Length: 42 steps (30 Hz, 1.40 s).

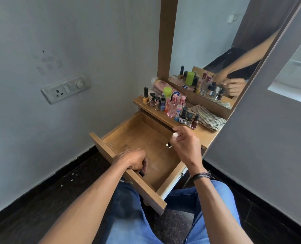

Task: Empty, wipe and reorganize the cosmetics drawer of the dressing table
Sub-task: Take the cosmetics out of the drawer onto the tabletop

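Nearest, left grip curled over the front panel of the drawer, standing open. Just right of it and higher, right grip pinching a small bottle, white cap showing, over the drawer's right side. Likely light, glassy, slick, breakable: hold round the body, not the cap. Beyond that grip, more bottles and cloth on the table.

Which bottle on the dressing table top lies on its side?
The large pink bottle with a white cap, at the back by the mirror; the small bottles in front stand upright.
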Each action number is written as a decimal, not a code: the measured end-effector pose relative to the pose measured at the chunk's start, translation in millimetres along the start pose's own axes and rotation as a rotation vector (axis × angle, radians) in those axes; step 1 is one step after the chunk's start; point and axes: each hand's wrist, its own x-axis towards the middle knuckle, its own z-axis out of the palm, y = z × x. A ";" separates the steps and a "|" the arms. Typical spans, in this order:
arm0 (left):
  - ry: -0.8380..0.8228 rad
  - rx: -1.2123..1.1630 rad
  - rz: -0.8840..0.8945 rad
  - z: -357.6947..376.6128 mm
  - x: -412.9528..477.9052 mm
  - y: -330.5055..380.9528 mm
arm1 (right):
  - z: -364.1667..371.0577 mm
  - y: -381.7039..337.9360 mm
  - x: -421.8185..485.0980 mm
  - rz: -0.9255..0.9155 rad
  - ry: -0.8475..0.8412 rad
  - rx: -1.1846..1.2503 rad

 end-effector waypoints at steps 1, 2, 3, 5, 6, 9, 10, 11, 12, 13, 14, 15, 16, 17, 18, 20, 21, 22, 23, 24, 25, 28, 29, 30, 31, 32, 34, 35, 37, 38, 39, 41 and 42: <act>0.006 -0.007 -0.003 0.8 0.5 -0.1 | -9.8 -1.4 2.4 -0.009 0.076 0.029; 0.015 -0.009 -0.010 1.5 0.7 0.1 | -19.1 -1.8 5.4 -0.010 0.143 0.043; 0.029 -0.011 -0.018 2.2 0.4 0.2 | -27.7 -1.4 8.8 0.000 0.201 0.046; 0.076 -0.023 -0.029 3.0 -0.5 0.5 | -40.4 1.3 15.7 0.045 0.280 0.045; 0.102 -0.033 -0.033 3.2 -1.0 0.3 | -44.0 3.6 18.7 0.067 0.295 0.049; 0.129 -0.066 -0.038 3.1 -2.4 0.2 | -45.5 10.0 24.9 0.091 0.298 0.043; 0.123 -0.070 -0.034 3.1 -2.9 0.5 | -44.2 11.5 26.7 0.088 0.299 0.034; 0.116 -0.068 -0.028 3.0 -3.4 0.8 | -42.6 12.7 28.6 0.084 0.297 0.028; 0.110 -0.060 -0.025 2.9 -4.0 1.2 | -40.8 13.5 30.8 0.082 0.292 0.024; 0.111 -0.050 -0.026 3.0 -4.5 1.8 | -39.2 14.2 32.7 0.084 0.287 0.022; 0.119 -0.039 -0.029 3.3 -4.8 2.6 | -37.6 14.8 34.4 0.088 0.280 0.020; 0.130 -0.026 -0.032 3.6 -4.5 3.1 | -36.1 15.6 35.6 0.091 0.273 0.018; 0.140 -0.013 -0.034 4.1 -4.1 3.3 | -34.7 16.3 36.5 0.093 0.265 0.018; 0.145 -0.001 -0.037 4.7 -3.6 3.4 | -33.4 17.1 36.9 0.092 0.258 0.018; 0.148 0.009 -0.040 5.4 -3.4 3.4 | -32.5 17.9 36.8 0.087 0.252 0.018; 0.157 0.022 -0.044 6.7 -3.1 2.9 | -31.0 19.6 35.6 0.078 0.240 0.027; 0.165 0.026 -0.044 7.2 -2.9 3.0 | -30.8 20.4 34.8 0.079 0.236 0.035; 0.175 0.030 -0.042 7.6 -2.8 2.9 | -30.9 20.9 33.7 0.083 0.237 0.045; 0.185 0.035 -0.040 8.1 -2.5 2.8 | -31.1 21.4 32.4 0.086 0.245 0.058; 0.193 0.042 -0.041 8.3 -2.3 2.5 | -31.4 21.7 31.0 0.087 0.260 0.072; 0.197 0.049 -0.042 8.4 -2.0 2.0 | -31.7 22.1 29.2 0.084 0.279 0.084; 0.194 0.046 -0.039 9.1 -0.7 0.6 | -32.7 23.8 22.4 0.060 0.334 0.109; 0.189 0.038 -0.033 8.9 -0.2 0.1 | -33.1 24.4 19.8 0.047 0.346 0.109; 0.186 0.023 -0.029 8.4 -0.1 -0.2 | -33.6 25.1 17.0 0.035 0.354 0.106; 0.184 0.003 -0.026 7.1 -0.1 -0.4 | -34.1 25.5 14.0 0.026 0.355 0.102; 0.181 -0.017 -0.025 5.5 -0.5 -0.8 | -34.6 25.6 10.7 0.022 0.351 0.099; 0.175 -0.056 -0.017 1.7 -1.3 -1.5 | -35.6 25.0 3.4 0.025 0.327 0.099; 0.174 -0.084 -0.012 0.2 -1.8 -2.0 | -35.8 24.7 -0.7 0.024 0.313 0.097; 0.179 -0.175 0.009 -2.7 -2.9 -2.2 | -35.7 24.0 -8.3 0.019 0.281 0.088; 0.183 -0.242 0.028 -4.5 -3.8 -1.9 | -35.8 23.6 -11.7 0.020 0.262 0.083; 0.189 -0.317 0.050 -6.6 -4.8 -1.2 | -36.0 22.8 -14.9 0.023 0.234 0.079; 0.223 -0.455 0.103 -11.2 -6.9 1.7 | -35.6 19.4 -20.7 0.018 0.143 0.076; 0.248 -0.513 0.133 -13.0 -8.0 4.2 | -34.7 17.0 -23.1 0.004 0.089 0.080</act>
